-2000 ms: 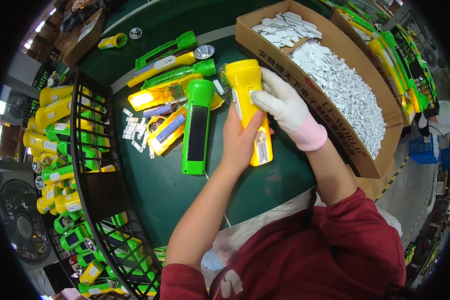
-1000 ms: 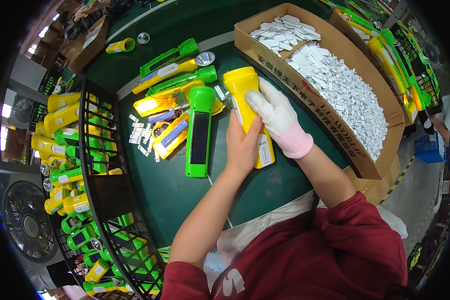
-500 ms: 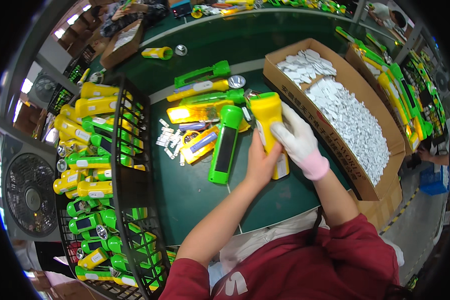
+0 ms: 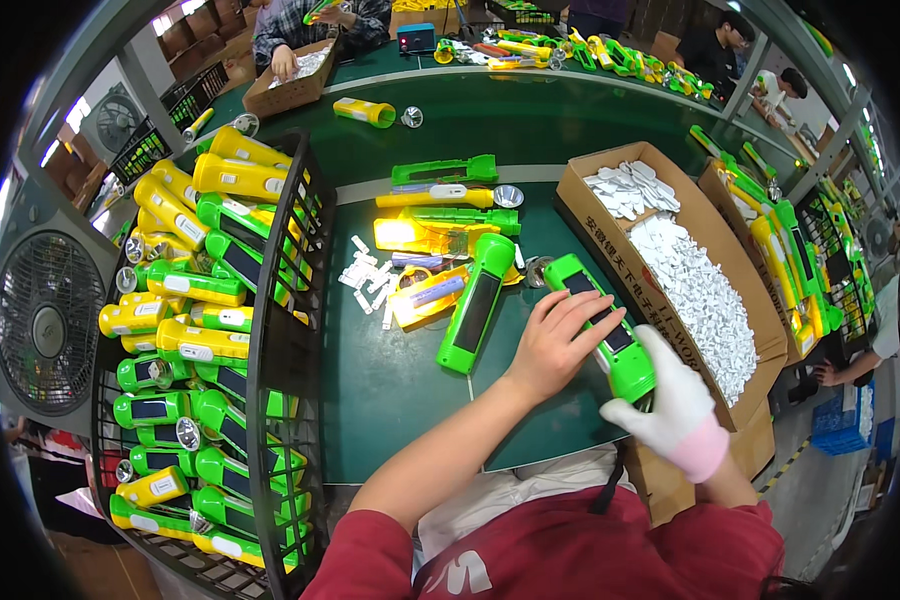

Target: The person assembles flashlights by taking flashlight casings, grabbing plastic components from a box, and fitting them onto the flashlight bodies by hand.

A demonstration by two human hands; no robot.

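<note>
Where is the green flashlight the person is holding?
In the head view, the green flashlight lies right of centre on the green table, under the bare left hand and gripped by the gloved right hand, beside the cardboard box of white parts.

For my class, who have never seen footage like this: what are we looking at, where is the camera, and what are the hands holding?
There is no machine here. A person wears a wide-angle camera on the head, looking down, so straight edges bend. The bare left hand and the white-gloved right hand both grip a green flashlight body over a green worktable. Another green flashlight and loose parts lie beside it. A wire basket on the left holds many green and yellow flashlights; a cardboard box on the right holds small white pieces.
</note>
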